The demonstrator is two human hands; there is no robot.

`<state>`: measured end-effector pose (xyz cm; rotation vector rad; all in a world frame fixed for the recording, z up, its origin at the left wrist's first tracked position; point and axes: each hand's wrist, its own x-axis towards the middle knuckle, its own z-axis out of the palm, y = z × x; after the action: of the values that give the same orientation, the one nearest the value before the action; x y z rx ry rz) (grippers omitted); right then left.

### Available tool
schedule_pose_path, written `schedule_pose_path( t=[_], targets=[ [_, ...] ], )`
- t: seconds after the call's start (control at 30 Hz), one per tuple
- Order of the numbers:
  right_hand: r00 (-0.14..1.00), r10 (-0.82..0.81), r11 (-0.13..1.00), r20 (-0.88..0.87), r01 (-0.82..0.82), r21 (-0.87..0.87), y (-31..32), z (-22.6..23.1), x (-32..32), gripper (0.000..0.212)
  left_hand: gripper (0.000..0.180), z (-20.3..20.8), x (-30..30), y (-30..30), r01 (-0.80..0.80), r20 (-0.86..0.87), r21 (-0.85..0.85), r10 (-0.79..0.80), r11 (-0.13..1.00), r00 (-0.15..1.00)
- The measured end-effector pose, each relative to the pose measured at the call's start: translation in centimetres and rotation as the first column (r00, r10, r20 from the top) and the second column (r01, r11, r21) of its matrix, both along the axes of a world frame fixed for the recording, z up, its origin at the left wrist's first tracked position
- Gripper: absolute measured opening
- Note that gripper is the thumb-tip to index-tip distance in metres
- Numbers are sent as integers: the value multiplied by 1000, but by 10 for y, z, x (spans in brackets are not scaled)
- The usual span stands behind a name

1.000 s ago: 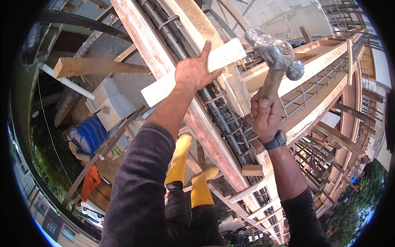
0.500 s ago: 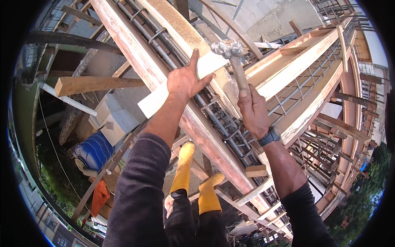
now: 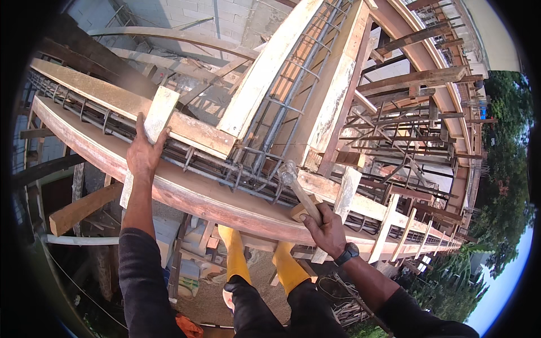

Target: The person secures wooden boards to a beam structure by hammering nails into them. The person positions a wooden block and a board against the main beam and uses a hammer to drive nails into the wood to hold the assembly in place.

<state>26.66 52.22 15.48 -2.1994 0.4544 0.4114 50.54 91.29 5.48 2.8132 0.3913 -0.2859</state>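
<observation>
While a long timber beam form (image 3: 191, 194) packed with steel reinforcing bars (image 3: 225, 163) runs from the upper left down toward the lower right of the scaffolded building site, a person stands just below it, yellow boots (image 3: 236, 256) visible beneath. A short pale wooden board (image 3: 155, 121) stands on end across the form's near wall, its long axis running up and slightly to the right, crosswise to the beam. The left hand (image 3: 143, 155) presses flat against it, fingers wrapped over its face and holding it in place. The right hand (image 3: 327, 228), wearing a dark wristwatch (image 3: 346, 254), has its fingers closed around a hammer (image 3: 301, 194), whose steel head points up and left, toward the board but well apart from it along the beam.
</observation>
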Motion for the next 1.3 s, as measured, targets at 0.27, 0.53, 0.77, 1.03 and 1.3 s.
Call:
schedule_pose_path(
  t=[0.27, 0.53, 0.77, 1.03, 1.3],
  targets=[
    [923, -370, 844, 100, 380, -379, -101, -58, -141, 40, 99, -25, 8, -4, 65, -20, 291, -62, 954, 998],
    [855, -499, 842, 141, 517, -156, -92, -89, -139, 45, 84, -32, -119, -170, 361, 479, -86, -279, 929, 832],
    [885, -461, 869, 66, 466, -168, -108, -83, -142, 44, 75, -30, -286, -344, 468, 118, -228, -453, 854, 884],
    [899, -432, 883, 66, 437, -174, -86, -91, -126, 44, 58, -38, -265, -305, 250, 62, -581, -263, 775, 963],
    [913, -383, 904, 138, 401, -147, -92, -103, -128, 58, 56, 19, -212, -189, 92, 161, -492, -13, 866, 987]
  ],
)
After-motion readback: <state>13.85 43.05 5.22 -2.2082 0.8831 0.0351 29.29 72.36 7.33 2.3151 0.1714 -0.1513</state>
